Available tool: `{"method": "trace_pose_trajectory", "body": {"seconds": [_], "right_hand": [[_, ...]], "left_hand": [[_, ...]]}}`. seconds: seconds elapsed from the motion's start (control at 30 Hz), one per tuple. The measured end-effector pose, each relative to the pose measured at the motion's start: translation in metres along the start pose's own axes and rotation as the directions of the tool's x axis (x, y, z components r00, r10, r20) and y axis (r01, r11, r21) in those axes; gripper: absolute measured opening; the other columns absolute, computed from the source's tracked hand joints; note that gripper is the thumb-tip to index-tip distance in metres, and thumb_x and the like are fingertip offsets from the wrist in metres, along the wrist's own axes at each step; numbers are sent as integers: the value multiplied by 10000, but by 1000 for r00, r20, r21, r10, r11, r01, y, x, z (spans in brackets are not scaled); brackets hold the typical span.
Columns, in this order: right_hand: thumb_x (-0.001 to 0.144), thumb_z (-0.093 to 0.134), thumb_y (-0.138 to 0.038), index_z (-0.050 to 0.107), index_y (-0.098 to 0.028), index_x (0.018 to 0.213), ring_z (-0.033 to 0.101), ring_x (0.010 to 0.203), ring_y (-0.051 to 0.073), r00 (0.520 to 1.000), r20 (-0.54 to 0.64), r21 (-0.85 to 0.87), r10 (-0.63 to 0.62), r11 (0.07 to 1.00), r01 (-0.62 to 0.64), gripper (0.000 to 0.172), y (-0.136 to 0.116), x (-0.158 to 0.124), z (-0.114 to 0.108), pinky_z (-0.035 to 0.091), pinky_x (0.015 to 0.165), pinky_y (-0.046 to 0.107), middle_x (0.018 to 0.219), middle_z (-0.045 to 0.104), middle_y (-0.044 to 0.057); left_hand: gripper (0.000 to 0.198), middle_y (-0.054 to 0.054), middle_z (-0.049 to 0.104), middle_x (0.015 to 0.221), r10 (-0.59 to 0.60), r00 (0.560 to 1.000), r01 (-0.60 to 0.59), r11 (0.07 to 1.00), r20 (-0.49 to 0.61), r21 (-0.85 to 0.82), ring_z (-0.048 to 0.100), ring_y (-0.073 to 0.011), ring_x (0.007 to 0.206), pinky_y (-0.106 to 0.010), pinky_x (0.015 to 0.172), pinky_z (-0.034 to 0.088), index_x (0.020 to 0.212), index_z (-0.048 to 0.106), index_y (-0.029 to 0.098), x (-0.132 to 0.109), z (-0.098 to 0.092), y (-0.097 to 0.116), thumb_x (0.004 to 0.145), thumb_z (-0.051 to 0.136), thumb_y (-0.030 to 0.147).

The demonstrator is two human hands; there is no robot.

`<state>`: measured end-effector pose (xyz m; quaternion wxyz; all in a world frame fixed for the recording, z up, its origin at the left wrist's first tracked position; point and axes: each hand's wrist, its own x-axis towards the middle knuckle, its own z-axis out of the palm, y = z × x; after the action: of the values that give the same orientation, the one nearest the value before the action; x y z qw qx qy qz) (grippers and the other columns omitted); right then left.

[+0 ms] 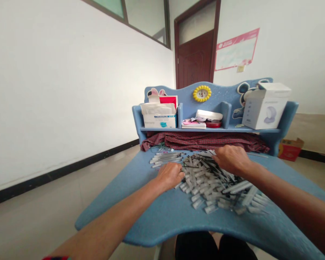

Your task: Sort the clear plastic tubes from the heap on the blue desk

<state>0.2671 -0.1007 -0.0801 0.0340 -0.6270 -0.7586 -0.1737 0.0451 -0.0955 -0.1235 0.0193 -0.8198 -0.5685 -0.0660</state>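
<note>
A yellow-rimmed clock (202, 94) faces out from a blue shelf unit (221, 93) holding an open box (159, 118), booklets (193, 125) and a white carton (265, 109), above bunched plaid cloth (203, 140); beyond, a red-brown door (195, 63) and a pink-bordered poster (237, 51).

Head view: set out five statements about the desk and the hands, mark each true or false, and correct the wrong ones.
1. The yellow-rimmed clock is on the blue back panel. True.
2. The checked cloth lies on top of the shelf board. False: it is bunched beneath it.
3. The left hand is at the left edge of the pile of pen parts, as seen in the picture. True.
4. The right hand rests in the person's lap. False: it is over the far side of the pile.
5. The tall white box stands at the left end of the shelf board in the picture. False: it stands at the right end.
</note>
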Motion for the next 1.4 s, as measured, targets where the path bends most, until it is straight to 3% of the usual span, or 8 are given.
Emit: {"method": "trace_pose_trajectory", "body": {"seconds": [0.2,0.47,0.6,0.73,0.9,1.0,1.23,1.4], "right_hand": [[848,390,-394,682,-136,861,655,796,307,998,38,4,41,999,-41,390,3,-4,2,453,627,348,810,683,197],[865,354,-393,657,-168,846,659,696,297,998,-40,-4,50,999,-50,378,4,-26,-1,416,559,321,685,677,154],[860,356,-406,642,-177,808,651,653,275,997,-74,10,25,1000,-24,370,3,-34,-3,365,520,283,651,671,134],[856,368,-404,627,-183,776,643,626,253,996,-89,48,-4,999,8,350,3,-43,2,317,497,272,647,672,121],[856,357,-418,620,-213,787,636,608,237,996,-92,101,9,995,1,341,7,-50,5,273,486,266,645,675,88],[851,369,-430,627,-211,777,620,602,215,993,-112,224,26,975,0,346,9,-50,3,269,494,264,634,665,73],[849,392,-418,561,-176,628,518,506,110,986,-166,658,13,746,101,369,6,-41,2,274,465,217,549,584,8],[846,372,-386,436,-181,580,388,296,60,999,37,898,-31,440,-19,342,9,-35,5,230,332,180,410,496,-43]], "left_hand": [[266,-50,633,668,-24,1000,24,1000,-17,19,594,-200,653,-250,541,365,718,639,190,2,-1,-24,816,433,327],[180,-124,644,854,-108,992,115,986,-64,124,602,-270,825,-321,675,422,798,646,148,21,-3,-62,770,474,191],[168,-146,635,908,-87,996,91,985,-33,150,598,-282,854,-337,708,425,791,649,138,29,3,-62,742,489,148],[168,-143,644,793,-89,996,86,984,7,154,605,-283,775,-327,645,416,700,640,131,35,2,-60,720,474,116],[130,-82,621,718,-40,999,39,990,6,135,585,-230,700,-275,584,371,641,602,158,28,-15,-57,711,494,137],[98,-42,602,747,35,999,-33,993,-14,117,562,-189,694,-247,574,349,686,587,178,14,-30,-46,728,499,172],[88,-18,551,731,321,944,-326,944,-71,-60,515,-151,688,-229,600,351,726,571,170,-17,-55,13,760,490,175],[73,-29,556,780,419,891,-434,899,-177,-59,508,-176,790,-261,706,367,756,565,174,-10,-54,30,767,494,171]]}}
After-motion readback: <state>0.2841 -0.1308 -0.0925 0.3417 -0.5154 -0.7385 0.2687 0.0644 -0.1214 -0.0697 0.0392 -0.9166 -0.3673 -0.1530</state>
